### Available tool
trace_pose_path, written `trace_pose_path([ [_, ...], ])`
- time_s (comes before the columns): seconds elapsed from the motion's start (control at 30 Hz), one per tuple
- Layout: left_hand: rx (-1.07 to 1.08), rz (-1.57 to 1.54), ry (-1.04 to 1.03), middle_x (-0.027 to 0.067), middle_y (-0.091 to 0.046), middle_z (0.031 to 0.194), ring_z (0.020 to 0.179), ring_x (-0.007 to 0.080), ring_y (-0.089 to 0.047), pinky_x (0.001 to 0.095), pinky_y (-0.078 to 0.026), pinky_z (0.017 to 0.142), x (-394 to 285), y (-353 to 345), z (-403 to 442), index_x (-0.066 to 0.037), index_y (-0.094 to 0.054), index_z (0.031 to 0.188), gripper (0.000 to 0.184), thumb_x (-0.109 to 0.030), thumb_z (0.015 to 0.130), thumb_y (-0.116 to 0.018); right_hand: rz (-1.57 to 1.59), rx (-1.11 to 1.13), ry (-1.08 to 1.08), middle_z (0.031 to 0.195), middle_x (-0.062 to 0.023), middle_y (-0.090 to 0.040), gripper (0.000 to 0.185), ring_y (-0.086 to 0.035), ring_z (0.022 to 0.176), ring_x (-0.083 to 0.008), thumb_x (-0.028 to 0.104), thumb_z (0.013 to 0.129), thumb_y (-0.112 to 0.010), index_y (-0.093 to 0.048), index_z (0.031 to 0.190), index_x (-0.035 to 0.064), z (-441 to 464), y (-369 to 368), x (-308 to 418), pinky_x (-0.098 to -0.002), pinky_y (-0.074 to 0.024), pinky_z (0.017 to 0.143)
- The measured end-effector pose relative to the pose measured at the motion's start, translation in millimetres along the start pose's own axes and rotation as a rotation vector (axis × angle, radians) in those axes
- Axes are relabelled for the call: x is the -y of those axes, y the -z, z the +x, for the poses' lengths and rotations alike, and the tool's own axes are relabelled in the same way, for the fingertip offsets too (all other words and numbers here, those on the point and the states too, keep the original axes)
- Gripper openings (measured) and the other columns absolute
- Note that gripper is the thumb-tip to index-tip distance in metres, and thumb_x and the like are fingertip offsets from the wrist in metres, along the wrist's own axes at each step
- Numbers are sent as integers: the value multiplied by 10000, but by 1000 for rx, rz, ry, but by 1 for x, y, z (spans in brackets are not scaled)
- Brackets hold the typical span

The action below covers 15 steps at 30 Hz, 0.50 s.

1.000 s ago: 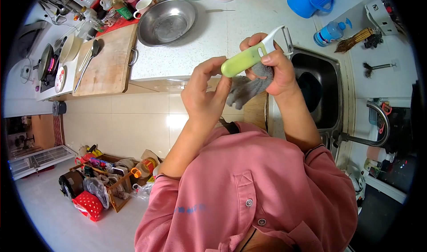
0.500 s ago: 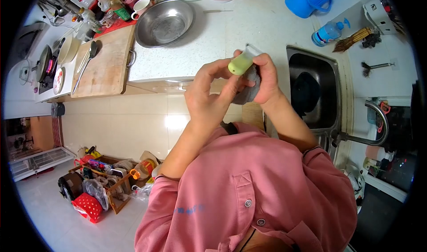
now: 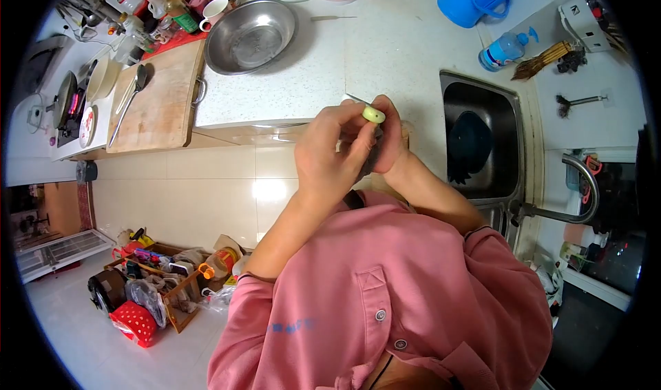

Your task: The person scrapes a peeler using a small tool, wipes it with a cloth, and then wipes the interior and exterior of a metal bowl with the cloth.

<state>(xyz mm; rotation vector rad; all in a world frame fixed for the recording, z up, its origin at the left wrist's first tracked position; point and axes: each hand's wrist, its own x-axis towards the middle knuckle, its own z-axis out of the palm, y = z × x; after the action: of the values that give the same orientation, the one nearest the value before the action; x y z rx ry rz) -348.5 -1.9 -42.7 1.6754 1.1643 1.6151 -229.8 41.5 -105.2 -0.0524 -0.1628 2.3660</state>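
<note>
Both hands are together in front of my chest, near the counter edge. My left hand (image 3: 327,145) pinches a small pale green-handled tool (image 3: 373,115) between thumb and fingers. The handle's rounded end, with a small dark hole, faces me. A thin metal part (image 3: 355,99) shows beyond it; its full shape is hidden by my fingers. My right hand (image 3: 391,139) is closed around the tool from the other side, with a dark grey cloth (image 3: 370,163) bunched in its palm, mostly covered by the hands.
A steel basin (image 3: 251,37) and a wooden cutting board (image 3: 162,94) with a ladle (image 3: 140,80) are on the counter at left. The sink (image 3: 509,149) with a dark object inside lies right, near a blue soap bottle (image 3: 506,51) and a blue bucket (image 3: 475,1).
The green-handled tool has turned so its end faces me more and its metal part points up-left. Both hands have closed in around it, and less of the grey cloth shows.
</note>
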Motion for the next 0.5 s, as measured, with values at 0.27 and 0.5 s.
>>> trace_pose_path([
  [0.27,26,87,-48,123,-636,915,770,226,-650,294,-522,668,1,3,-1,-14,-600,1036,310,-4,759,-740,-22,-194,48,763,-72,-587,342,-526,701,-205,376,752,-511,-586,878,67,-2,-18,0,-355,-466,684],
  [0.5,201,1,151,157,-598,1097,975,284,-577,352,-477,840,19,-7,-14,15,-457,1245,569,-93,776,-759,-157,-135,185,827,-72,-575,309,-433,494,-162,280,747,-524,-553,977,76,-7,-18,26,-335,-382,503],
])
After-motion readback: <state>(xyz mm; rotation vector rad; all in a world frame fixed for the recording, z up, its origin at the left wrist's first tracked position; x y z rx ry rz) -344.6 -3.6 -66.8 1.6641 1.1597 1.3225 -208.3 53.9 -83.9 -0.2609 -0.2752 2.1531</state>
